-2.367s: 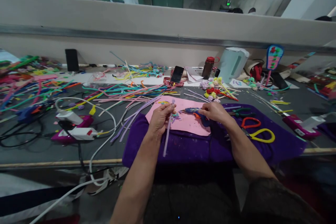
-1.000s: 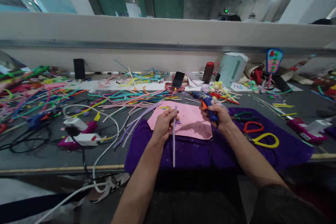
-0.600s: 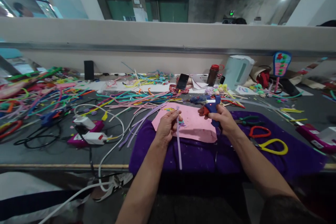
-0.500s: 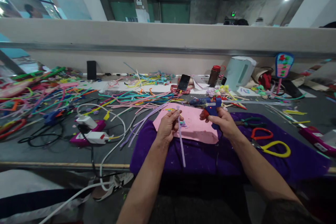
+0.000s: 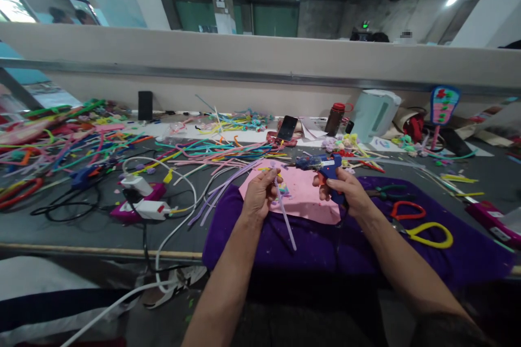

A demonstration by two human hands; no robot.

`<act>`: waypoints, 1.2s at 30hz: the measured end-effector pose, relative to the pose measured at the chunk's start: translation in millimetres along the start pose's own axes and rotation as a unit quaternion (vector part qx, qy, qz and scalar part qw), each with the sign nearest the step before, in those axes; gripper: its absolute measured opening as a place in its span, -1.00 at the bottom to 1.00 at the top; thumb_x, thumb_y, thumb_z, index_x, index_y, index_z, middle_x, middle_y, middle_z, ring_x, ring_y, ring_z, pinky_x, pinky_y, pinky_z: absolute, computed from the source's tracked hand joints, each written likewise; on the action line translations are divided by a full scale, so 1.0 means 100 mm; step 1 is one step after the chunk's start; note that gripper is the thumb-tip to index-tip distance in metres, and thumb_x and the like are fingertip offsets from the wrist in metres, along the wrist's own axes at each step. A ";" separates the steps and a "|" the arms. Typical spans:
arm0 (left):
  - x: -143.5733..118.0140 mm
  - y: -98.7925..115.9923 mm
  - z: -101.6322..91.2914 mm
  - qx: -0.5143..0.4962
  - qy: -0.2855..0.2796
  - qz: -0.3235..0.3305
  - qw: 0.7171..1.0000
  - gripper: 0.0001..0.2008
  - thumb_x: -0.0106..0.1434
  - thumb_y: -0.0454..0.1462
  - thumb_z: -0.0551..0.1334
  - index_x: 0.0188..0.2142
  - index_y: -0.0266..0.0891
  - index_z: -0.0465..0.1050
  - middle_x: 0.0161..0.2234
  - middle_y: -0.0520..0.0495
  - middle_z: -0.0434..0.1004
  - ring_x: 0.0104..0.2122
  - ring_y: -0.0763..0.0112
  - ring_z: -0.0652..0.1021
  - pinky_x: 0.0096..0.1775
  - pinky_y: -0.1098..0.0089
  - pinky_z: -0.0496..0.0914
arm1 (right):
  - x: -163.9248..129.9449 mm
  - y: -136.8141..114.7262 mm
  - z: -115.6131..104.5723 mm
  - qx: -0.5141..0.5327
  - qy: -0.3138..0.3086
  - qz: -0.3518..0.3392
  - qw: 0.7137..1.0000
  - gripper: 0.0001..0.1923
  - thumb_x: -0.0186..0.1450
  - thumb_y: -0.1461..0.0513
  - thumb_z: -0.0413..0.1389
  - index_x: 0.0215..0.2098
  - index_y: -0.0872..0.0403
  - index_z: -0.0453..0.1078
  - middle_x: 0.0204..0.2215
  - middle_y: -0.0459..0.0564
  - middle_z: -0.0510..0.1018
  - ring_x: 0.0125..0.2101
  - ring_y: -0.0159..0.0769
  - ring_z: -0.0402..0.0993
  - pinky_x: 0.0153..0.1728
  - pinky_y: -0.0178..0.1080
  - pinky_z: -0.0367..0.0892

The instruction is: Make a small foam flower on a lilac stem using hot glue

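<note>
My left hand (image 5: 260, 195) pinches a lilac pipe cleaner (image 5: 285, 214) near its upper end; the stem slants down toward me over the purple cloth (image 5: 285, 244). My right hand (image 5: 345, 192) grips a blue hot glue gun (image 5: 323, 165), its nozzle pointing left toward the top of the pipe cleaner. Both hands hover above a pink sheet (image 5: 303, 200) that lies on the cloth.
Loose coloured pipe cleaners (image 5: 203, 152) cover the left and middle of the grey table. A power strip (image 5: 142, 203) with white cable lies left. Scissors (image 5: 423, 230) and pliers (image 5: 385, 192) rest right on the cloth. A phone (image 5: 287, 128), bottle (image 5: 334, 119) and kettle (image 5: 374, 115) stand behind.
My right hand lifted the glue gun off the pink sheet and turned its nozzle toward the pipe cleaner. The stem's lower end swung to the right.
</note>
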State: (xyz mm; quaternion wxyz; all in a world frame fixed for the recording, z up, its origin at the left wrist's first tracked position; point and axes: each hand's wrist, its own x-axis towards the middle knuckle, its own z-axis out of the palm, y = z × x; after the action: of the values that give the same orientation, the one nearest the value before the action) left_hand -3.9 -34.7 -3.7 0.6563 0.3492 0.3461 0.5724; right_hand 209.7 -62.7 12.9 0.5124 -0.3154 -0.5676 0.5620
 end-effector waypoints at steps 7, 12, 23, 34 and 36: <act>-0.01 0.00 0.00 -0.020 -0.025 -0.007 0.999 -0.71 -0.06 -0.18 0.31 -0.37 -0.33 0.40 -0.56 0.08 0.38 -0.75 0.76 0.24 -0.76 0.66 -0.01 | 0.02 0.04 0.04 -0.008 -0.020 0.027 0.999 -0.77 0.10 0.20 0.11 -0.28 0.11 0.25 -0.32 0.05 0.50 -0.59 -0.39 0.43 -0.61 -0.35 0.24; -0.02 0.00 0.02 0.009 -0.020 0.000 1.000 -0.71 -0.07 -0.15 0.32 -0.46 -0.33 0.36 -0.57 0.07 0.39 -0.76 0.77 0.22 -0.77 0.65 -0.02 | 0.02 0.04 0.05 -0.023 -0.018 0.025 0.999 -0.75 0.10 0.18 0.11 -0.27 0.10 0.24 -0.29 0.06 0.50 -0.58 -0.39 0.43 -0.60 -0.34 0.23; -0.02 0.00 0.03 0.046 -0.007 0.007 0.999 -0.70 -0.07 -0.14 0.31 -0.45 -0.34 0.38 -0.58 0.06 0.40 -0.77 0.76 0.22 -0.76 0.63 -0.03 | 0.00 0.02 0.00 -0.026 0.034 -0.028 0.999 -0.80 0.12 0.20 0.09 -0.28 0.09 0.27 -0.32 0.02 0.50 -0.58 -0.40 0.42 -0.60 -0.34 0.24; -0.04 -0.02 0.03 0.102 -0.017 0.046 0.994 -0.70 -0.05 -0.11 0.30 -0.46 -0.33 0.41 -0.57 0.02 0.41 -0.75 0.73 0.24 -0.75 0.61 -0.02 | -0.10 0.09 0.16 -0.154 0.038 -0.089 0.983 -0.77 0.18 0.12 0.05 -0.27 0.09 0.37 -0.29 0.04 0.51 -0.51 -0.35 0.42 -0.50 -0.29 0.30; -0.04 -0.03 0.03 0.107 -0.019 0.046 0.993 -0.70 -0.05 -0.10 0.29 -0.46 -0.33 0.42 -0.56 0.01 0.42 -0.75 0.72 0.25 -0.74 0.61 -0.02 | -0.11 0.09 0.16 -0.174 0.039 -0.092 0.980 -0.76 0.19 0.13 0.04 -0.26 0.09 0.38 -0.33 0.04 0.52 -0.51 -0.35 0.41 -0.48 -0.28 0.30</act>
State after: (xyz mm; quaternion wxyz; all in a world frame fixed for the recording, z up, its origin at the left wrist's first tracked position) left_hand -0.5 -39.3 -4.1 0.5943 0.4437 0.3769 0.5549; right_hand 196.0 -76.7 4.3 0.5210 -0.3675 -0.6629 0.3924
